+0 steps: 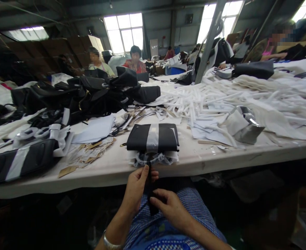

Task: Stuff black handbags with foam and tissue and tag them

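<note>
A black handbag (137, 137) lies folded at the table's front edge, with a pale wrapping band (153, 138) around its middle. Wrapped handles (139, 159) in whitish film stick out on its near side. A narrow black strap (150, 175) hangs from there over the edge towards my lap. Just below the bag, my left hand (136, 184) pinches this strap between thumb and fingers. Lower down, above my checked apron, my right hand (171, 206) curls its thumb and fingers around the strap's lower part; its fingertips are partly hidden against the dark strap.
Another banded black bag (19, 161) lies at the left, beside paper sheets (95, 128) and scraps. Black bags (90, 90) are heaped behind. White strips (194, 99) and a roll of tape (244, 125) cover the right. A metal post (207, 45) rises from the table; several people work beyond.
</note>
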Demonstrator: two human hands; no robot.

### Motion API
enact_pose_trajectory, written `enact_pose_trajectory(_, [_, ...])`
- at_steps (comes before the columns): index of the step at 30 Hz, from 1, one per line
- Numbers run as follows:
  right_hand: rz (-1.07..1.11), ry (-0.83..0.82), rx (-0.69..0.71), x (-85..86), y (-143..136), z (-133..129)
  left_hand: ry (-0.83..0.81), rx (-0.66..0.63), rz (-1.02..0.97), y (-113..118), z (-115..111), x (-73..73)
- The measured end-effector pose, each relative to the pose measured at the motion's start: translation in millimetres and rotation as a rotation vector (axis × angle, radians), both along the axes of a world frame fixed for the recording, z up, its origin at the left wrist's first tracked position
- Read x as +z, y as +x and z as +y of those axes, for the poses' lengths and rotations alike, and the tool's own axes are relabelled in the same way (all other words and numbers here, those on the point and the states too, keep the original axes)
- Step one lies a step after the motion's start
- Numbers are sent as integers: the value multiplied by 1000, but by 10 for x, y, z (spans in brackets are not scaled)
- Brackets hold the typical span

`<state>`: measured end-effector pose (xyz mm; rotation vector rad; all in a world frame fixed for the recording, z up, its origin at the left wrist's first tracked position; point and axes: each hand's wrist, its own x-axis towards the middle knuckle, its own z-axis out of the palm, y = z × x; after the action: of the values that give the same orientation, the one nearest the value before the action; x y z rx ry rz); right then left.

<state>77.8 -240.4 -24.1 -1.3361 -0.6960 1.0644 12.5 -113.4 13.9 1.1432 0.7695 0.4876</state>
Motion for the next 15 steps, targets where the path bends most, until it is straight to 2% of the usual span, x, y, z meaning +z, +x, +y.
enact_pose_trajectory(6, [33, -81, -9, -189, 26, 47, -65, 81, 30, 143, 26, -98])
enact_pose_trajectory(11, [8, -162, 56, -396, 145, 78, -73, 90, 78, 119, 1, -205])
enact_pose_trajectory(15, [-125, -148, 18, -382, 293, -74, -35, 28, 80, 80, 20, -281])
